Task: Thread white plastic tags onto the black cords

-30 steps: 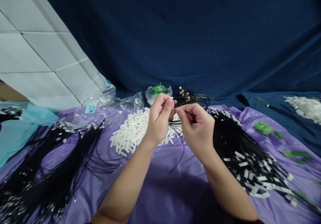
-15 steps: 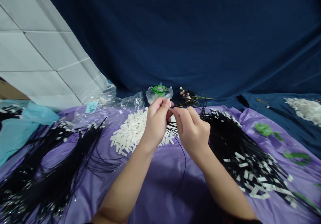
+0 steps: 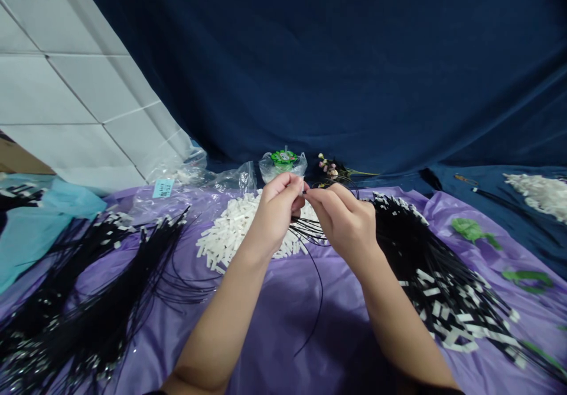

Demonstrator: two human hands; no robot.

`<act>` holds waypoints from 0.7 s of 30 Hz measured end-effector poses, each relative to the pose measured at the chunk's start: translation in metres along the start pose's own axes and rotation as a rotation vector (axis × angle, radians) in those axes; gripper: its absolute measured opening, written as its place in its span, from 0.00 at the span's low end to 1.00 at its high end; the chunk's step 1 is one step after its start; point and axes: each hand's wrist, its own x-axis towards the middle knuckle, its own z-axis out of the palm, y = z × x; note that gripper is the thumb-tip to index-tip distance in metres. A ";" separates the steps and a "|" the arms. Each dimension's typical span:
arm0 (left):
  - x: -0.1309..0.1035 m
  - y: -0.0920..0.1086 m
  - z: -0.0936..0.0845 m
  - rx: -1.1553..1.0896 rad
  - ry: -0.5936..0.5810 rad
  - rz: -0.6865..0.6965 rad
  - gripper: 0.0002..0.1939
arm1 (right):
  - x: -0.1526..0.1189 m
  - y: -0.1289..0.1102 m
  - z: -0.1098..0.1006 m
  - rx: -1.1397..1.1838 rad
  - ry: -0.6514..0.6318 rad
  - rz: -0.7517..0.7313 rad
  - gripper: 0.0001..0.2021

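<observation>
My left hand [image 3: 280, 209] is closed, with a small white plastic piece [image 3: 303, 186] pinched between thumb and forefinger. Several thin black cords [image 3: 310, 228] come out below its fingers. Close against it, my right hand [image 3: 343, 221] pinches the end of a black cord at the white piece; whether the end is inside the piece I cannot tell. One loose cord [image 3: 319, 300] hangs down in a curve over the purple sheet. Behind and under my hands lies a heap of white pieces [image 3: 234, 229].
Bundles of black cords [image 3: 119, 300] lie at left; more cords with white ends [image 3: 425, 265] lie at right. At the back are a clear plastic bag [image 3: 230, 178], a green-lidded cup [image 3: 283, 159] and small flowers [image 3: 330, 167]. A purple sheet [image 3: 266, 336] covers the table.
My right hand has shifted slightly, its fingers still meeting the left hand's at the white piece. The loose cord has swung left and hangs lower; the other cords have spread a little.
</observation>
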 end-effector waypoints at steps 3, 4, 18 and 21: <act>0.000 -0.003 0.002 0.019 0.019 0.008 0.10 | 0.001 -0.001 -0.001 -0.106 0.010 -0.040 0.06; 0.000 -0.005 0.003 0.030 0.025 0.012 0.11 | 0.001 -0.001 -0.002 -0.147 0.006 -0.062 0.06; 0.019 0.009 -0.027 -0.191 0.219 -0.010 0.09 | 0.008 0.015 -0.042 0.355 -0.025 0.270 0.04; 0.024 0.019 -0.042 -0.386 0.230 -0.117 0.11 | 0.007 0.020 -0.058 0.469 -0.366 0.317 0.03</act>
